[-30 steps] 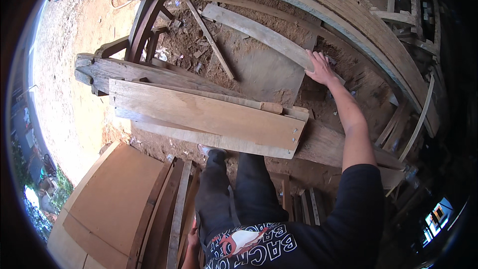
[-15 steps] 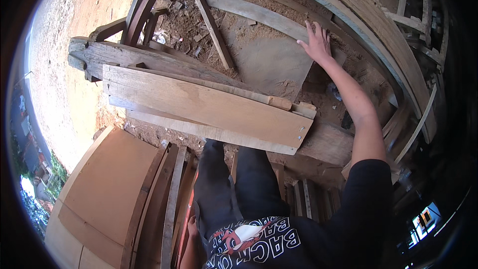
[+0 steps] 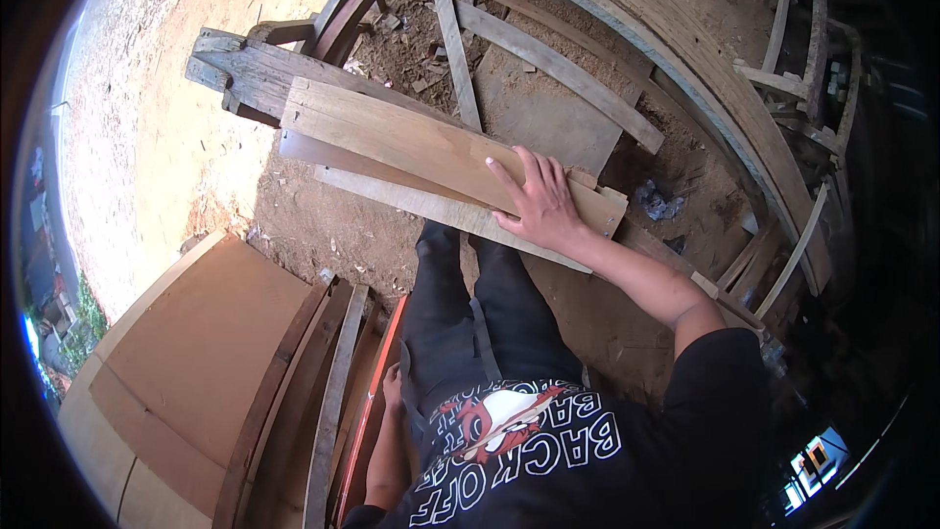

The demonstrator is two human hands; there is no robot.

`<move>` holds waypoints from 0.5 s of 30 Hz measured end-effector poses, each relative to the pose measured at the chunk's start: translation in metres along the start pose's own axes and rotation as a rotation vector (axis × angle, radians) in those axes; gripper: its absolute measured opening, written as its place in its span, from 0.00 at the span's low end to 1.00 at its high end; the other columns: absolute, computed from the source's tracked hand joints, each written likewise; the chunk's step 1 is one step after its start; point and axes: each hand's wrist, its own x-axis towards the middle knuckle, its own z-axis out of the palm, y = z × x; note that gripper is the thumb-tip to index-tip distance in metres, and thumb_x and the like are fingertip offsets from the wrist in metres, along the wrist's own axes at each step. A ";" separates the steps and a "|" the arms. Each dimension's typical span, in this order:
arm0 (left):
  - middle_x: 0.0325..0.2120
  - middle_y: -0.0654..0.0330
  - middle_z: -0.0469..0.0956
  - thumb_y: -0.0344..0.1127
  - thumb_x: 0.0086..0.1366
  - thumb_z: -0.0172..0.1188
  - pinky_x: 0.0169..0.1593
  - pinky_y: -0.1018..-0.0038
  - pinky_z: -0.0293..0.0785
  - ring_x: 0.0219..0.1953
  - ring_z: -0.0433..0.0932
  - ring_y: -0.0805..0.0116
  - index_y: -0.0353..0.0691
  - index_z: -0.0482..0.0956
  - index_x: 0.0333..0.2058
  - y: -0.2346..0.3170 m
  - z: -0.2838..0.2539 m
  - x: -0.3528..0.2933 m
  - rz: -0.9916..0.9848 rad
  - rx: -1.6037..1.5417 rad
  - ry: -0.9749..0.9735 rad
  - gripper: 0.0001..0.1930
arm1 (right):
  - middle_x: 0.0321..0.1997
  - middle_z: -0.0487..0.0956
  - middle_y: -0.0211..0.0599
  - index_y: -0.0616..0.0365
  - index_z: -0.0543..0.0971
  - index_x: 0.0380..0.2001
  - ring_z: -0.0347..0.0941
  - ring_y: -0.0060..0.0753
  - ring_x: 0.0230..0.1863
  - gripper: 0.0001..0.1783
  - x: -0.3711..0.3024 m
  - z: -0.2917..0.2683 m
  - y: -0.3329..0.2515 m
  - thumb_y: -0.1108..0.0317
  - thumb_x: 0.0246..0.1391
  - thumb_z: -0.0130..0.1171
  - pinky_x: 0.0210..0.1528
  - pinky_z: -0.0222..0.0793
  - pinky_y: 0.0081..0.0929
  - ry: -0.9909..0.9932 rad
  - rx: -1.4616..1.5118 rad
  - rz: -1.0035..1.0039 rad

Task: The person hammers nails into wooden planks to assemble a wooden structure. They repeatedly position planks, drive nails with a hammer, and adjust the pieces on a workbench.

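Observation:
My right hand [image 3: 540, 204] lies with fingers spread on a wooden piece made of long boards, near its right end. The light brown upper board [image 3: 392, 127] slants across the middle, and a paler board [image 3: 411, 204] sticks out along its lower side. Beneath it is a thick weathered beam [image 3: 264, 64], its notched end showing at the far left. Low beside my thigh hangs my left hand [image 3: 394, 390], close to a long orange-red edged strip [image 3: 377, 392]. Its fingers are mostly hidden, so any hold on the strip cannot be made out.
A brown panel [image 3: 211, 333] and several upright planks [image 3: 338, 392] stand at the lower left. Long thick planks [image 3: 676, 49] curve across the upper right, with a wooden frame [image 3: 808, 69] beyond. A loose slat [image 3: 558, 64] and sawdust lie on the ground ahead. Crumpled plastic [image 3: 658, 201] sits right.
My right hand has come back from the loose slat on the far side onto the upper board. The view has shifted, and my left hand shows slightly higher by my thigh.

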 end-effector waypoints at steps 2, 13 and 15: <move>0.53 0.56 0.85 0.42 0.79 0.58 0.60 0.70 0.75 0.55 0.81 0.68 0.31 0.79 0.63 0.008 0.001 0.012 -0.008 -0.041 -0.014 0.22 | 0.73 0.61 0.58 0.41 0.62 0.80 0.60 0.62 0.72 0.54 -0.001 0.008 0.002 0.44 0.55 0.76 0.73 0.58 0.60 0.117 -0.004 -0.047; 0.52 0.55 0.85 0.41 0.78 0.59 0.58 0.70 0.77 0.53 0.82 0.67 0.32 0.80 0.62 0.066 -0.004 0.070 -0.026 0.003 -0.098 0.22 | 0.67 0.67 0.57 0.38 0.62 0.80 0.67 0.60 0.65 0.54 0.008 0.009 -0.011 0.40 0.54 0.75 0.67 0.64 0.53 0.106 0.019 0.015; 0.52 0.55 0.85 0.40 0.78 0.59 0.58 0.70 0.77 0.53 0.82 0.67 0.32 0.80 0.62 0.073 -0.006 0.075 -0.032 0.020 -0.101 0.21 | 0.67 0.67 0.57 0.36 0.65 0.79 0.67 0.59 0.64 0.53 0.007 0.006 -0.009 0.40 0.54 0.75 0.66 0.65 0.54 0.172 0.071 -0.003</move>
